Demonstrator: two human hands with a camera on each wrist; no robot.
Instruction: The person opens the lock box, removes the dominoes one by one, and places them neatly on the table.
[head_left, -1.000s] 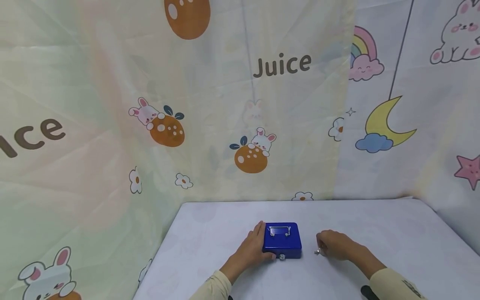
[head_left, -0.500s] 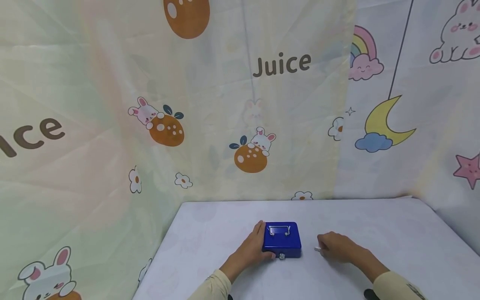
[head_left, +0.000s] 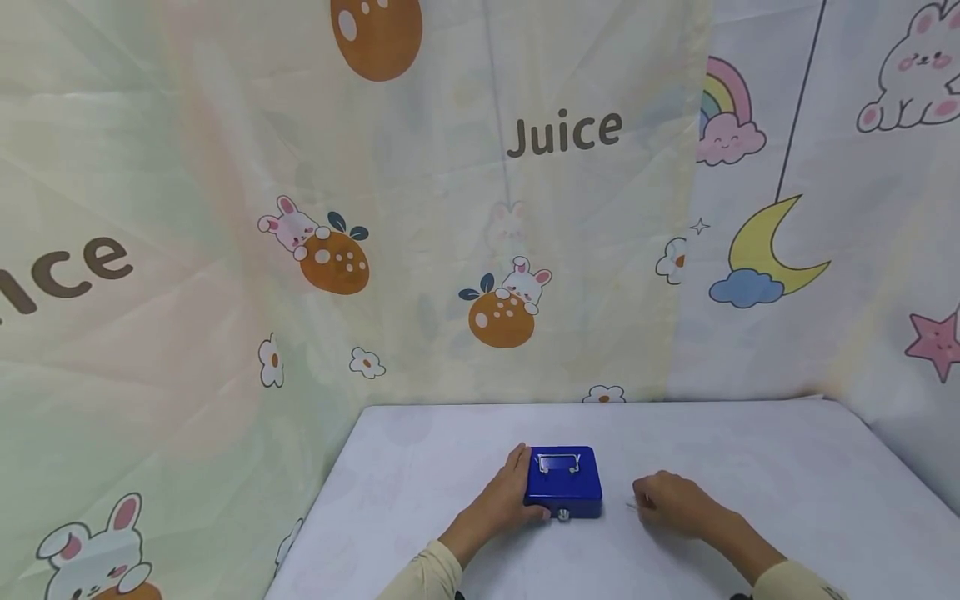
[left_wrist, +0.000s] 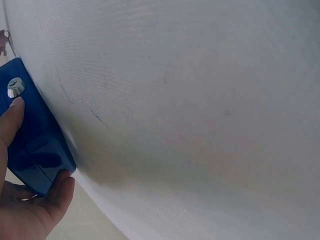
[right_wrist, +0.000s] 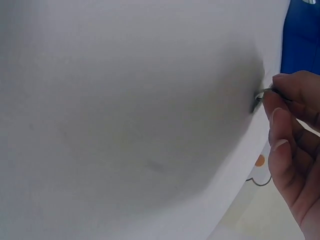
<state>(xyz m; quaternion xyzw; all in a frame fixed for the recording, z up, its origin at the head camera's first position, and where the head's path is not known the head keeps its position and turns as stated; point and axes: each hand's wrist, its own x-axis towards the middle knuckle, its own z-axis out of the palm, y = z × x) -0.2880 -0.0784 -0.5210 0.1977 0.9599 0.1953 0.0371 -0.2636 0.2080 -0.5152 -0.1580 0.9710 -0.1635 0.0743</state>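
Fingers of the right hand [head_left: 677, 504] pinched a metal piece [right_wrist: 260, 93], apparently just turned; to its left, the left hand [head_left: 497, 502] gripped the box [head_left: 564, 483], still apart from it.

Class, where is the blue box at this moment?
In the head view, the box sits on the table, low and just right of centre, between the left hand, which holds it, and the right hand.

The box [head_left: 562, 487] looks smooth and glossy, its lock [left_wrist: 15, 87] shiny metal, the tabletop [head_left: 420, 467] matt, the backdrop [head_left: 420, 208] cloth-like
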